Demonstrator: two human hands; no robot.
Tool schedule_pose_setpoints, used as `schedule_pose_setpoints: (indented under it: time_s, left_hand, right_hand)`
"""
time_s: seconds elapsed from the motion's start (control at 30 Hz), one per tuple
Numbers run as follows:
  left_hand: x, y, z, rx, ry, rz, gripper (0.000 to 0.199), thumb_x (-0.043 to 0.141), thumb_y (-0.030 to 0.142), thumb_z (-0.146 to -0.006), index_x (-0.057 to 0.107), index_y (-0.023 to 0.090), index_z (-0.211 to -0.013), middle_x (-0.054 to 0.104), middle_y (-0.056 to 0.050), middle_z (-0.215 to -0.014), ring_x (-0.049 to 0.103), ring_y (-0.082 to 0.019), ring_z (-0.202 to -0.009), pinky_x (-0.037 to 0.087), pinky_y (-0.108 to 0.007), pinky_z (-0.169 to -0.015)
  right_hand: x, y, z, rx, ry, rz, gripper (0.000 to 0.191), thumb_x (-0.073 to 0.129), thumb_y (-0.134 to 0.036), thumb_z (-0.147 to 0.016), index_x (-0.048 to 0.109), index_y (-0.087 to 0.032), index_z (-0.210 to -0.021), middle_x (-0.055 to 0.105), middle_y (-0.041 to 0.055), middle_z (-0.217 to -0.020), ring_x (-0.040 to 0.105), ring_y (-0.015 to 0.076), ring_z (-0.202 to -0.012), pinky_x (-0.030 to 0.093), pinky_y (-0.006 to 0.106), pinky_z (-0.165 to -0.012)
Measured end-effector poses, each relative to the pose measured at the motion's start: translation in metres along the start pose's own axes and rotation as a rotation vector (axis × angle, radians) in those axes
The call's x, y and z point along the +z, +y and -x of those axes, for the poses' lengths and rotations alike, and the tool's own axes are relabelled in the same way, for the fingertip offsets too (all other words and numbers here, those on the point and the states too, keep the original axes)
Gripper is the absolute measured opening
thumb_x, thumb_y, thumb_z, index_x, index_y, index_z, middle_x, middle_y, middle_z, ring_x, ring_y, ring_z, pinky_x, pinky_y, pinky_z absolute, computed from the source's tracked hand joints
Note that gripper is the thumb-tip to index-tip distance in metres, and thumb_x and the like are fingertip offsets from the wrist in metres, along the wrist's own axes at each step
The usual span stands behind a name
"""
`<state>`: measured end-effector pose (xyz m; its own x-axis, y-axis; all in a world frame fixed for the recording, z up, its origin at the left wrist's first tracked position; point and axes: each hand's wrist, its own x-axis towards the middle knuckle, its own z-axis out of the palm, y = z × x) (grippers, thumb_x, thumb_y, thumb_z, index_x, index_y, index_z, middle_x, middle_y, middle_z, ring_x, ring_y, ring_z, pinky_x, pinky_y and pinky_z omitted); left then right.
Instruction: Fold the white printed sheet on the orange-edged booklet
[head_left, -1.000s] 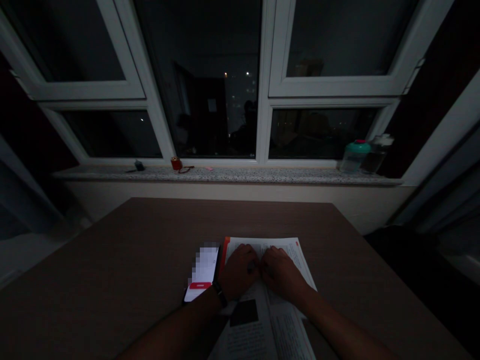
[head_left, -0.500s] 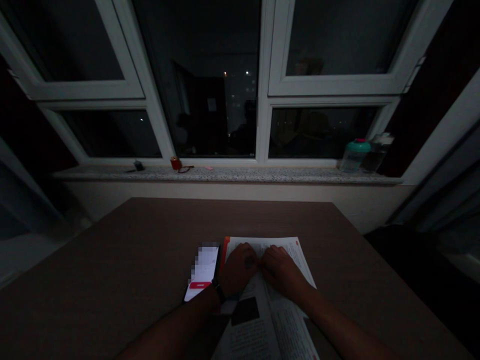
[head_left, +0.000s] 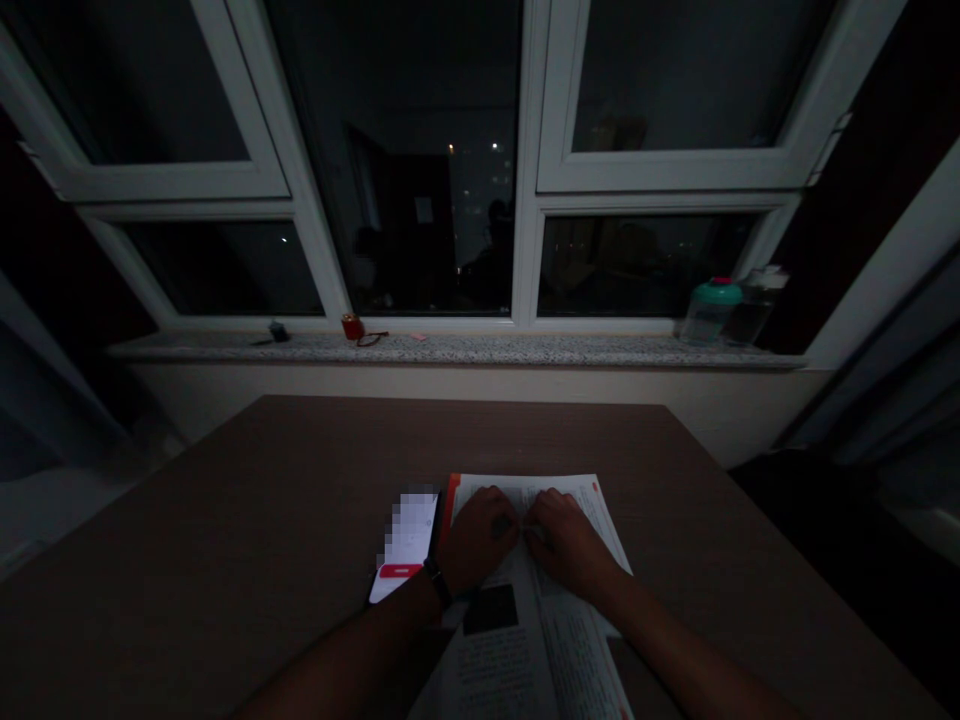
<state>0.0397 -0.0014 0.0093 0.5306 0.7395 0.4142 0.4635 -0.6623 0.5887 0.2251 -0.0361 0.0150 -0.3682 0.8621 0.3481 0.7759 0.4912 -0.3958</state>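
An open book with printed pages and an orange edge lies on the table in front of me. My left hand, with a dark band at the wrist, rests over its left page, fingers curled and closed. Over the right page is my right hand, its fingers also bent together in a pinch. The fingertips of both hands nearly meet above the book's middle fold. Something small and pale seems to be between them, too dim to name. A lit phone lies left of the book, close to my left hand.
The brown table reaches toward a speckled windowsill. On the sill stand a small red object, a dark small item, a teal-lidded bottle and a clear bottle. Curtains hang at both sides.
My fingertips have drawn slightly apart, the right hand shifting a little to the right. The near part of the book has shifted slightly left; the phone has stayed put.
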Motion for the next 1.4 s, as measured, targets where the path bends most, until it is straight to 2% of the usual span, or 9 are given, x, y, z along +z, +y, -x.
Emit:
schedule_pose_setpoints:
  time_s: [0.2,0.4,0.8,0.97,1.03,1.1,1.2,1.3,1.4]
  left_hand:
    - [0.0,0.002,0.001,0.019,-0.047,-0.096,0.01,0.056,0.01,-0.082,0.059,0.019,-0.081,0.058,-0.004,-0.094,0.052,-0.021,-0.093,0.043,-0.034,-0.084]
    - [0.001,0.002,0.002,0.056,-0.031,-0.157,0.01,0.057,0.009,-0.083,0.059,0.019,-0.084,0.058,-0.004,-0.097,0.051,-0.021,-0.095,0.041,-0.037,-0.089]
    - [0.0,0.003,0.0,-0.018,0.012,-0.089,0.008,0.055,0.013,-0.085,0.059,0.019,-0.082,0.057,-0.005,-0.094,0.053,-0.021,-0.091,0.044,-0.035,-0.084]
    - [-0.002,0.006,0.0,-0.025,0.018,-0.084,0.009,0.052,0.015,-0.088,0.059,0.02,-0.084,0.057,-0.005,-0.094,0.054,-0.022,-0.092,0.044,-0.036,-0.084]
    - [-0.003,0.007,0.001,-0.017,0.021,-0.087,0.009,0.054,0.014,-0.087,0.059,0.02,-0.091,0.058,-0.005,-0.098,0.054,-0.022,-0.095,0.044,-0.037,-0.086]
    - [-0.005,0.008,0.004,-0.01,0.016,-0.105,0.018,0.058,0.013,-0.083,0.057,0.021,-0.1,0.057,-0.006,-0.105,0.053,-0.023,-0.099,0.044,-0.038,-0.089]
    - [-0.012,0.01,0.01,0.044,-0.079,-0.143,0.028,0.068,0.017,-0.079,0.057,0.022,-0.105,0.056,-0.006,-0.112,0.052,-0.024,-0.103,0.042,-0.038,-0.092]
    - [-0.018,0.011,0.015,0.144,-0.267,-0.197,0.036,0.077,0.036,-0.076,0.06,0.023,-0.106,0.058,-0.005,-0.112,0.051,-0.027,-0.106,0.04,-0.04,-0.093]
    - [-0.022,0.011,0.017,0.151,-0.345,-0.236,0.05,0.079,0.048,-0.073,0.06,0.024,-0.112,0.058,-0.006,-0.115,0.051,-0.029,-0.107,0.039,-0.041,-0.093]
  right_hand:
    - [0.0,0.0,0.001,-0.014,0.007,0.046,0.012,0.059,-0.012,-0.083,0.061,-0.018,-0.093,0.059,0.0038,-0.095,0.049,0.0219,-0.097,0.035,0.035,-0.085]
    - [0.0,-0.001,0.0,-0.03,0.009,0.084,0.008,0.062,-0.014,-0.083,0.062,-0.019,-0.089,0.058,0.0034,-0.094,0.048,0.0217,-0.096,0.034,0.034,-0.083]
    - [-0.003,-0.002,0.002,-0.056,0.01,0.06,0.005,0.059,-0.016,-0.088,0.062,-0.02,-0.089,0.059,0.0041,-0.094,0.049,0.0221,-0.096,0.036,0.035,-0.084]
    - [-0.004,0.001,0.004,0.009,0.011,0.024,0.028,0.062,-0.012,-0.082,0.06,-0.02,-0.108,0.06,0.0048,-0.103,0.049,0.0232,-0.102,0.037,0.036,-0.089]
    - [-0.003,0.003,0.004,0.031,0.008,0.032,0.03,0.062,-0.011,-0.081,0.059,-0.02,-0.11,0.061,0.0052,-0.104,0.05,0.0237,-0.102,0.037,0.036,-0.089]
    - [-0.002,0.005,0.003,0.039,0.002,0.04,0.03,0.061,-0.011,-0.081,0.059,-0.02,-0.109,0.061,0.0056,-0.104,0.05,0.0241,-0.102,0.037,0.037,-0.09]
    - [0.0,0.007,0.001,0.05,0.002,0.059,0.028,0.062,-0.012,-0.082,0.06,-0.019,-0.109,0.061,0.0067,-0.104,0.05,0.0251,-0.103,0.038,0.038,-0.09]
    - [-0.002,0.01,0.001,0.08,0.026,0.094,0.026,0.061,-0.015,-0.083,0.061,-0.019,-0.109,0.061,0.0079,-0.105,0.051,0.0261,-0.102,0.038,0.038,-0.089]
    - [-0.006,0.016,0.006,0.151,0.075,0.141,0.024,0.058,-0.015,-0.084,0.062,-0.019,-0.108,0.06,0.0089,-0.104,0.051,0.0268,-0.102,0.038,0.04,-0.091]
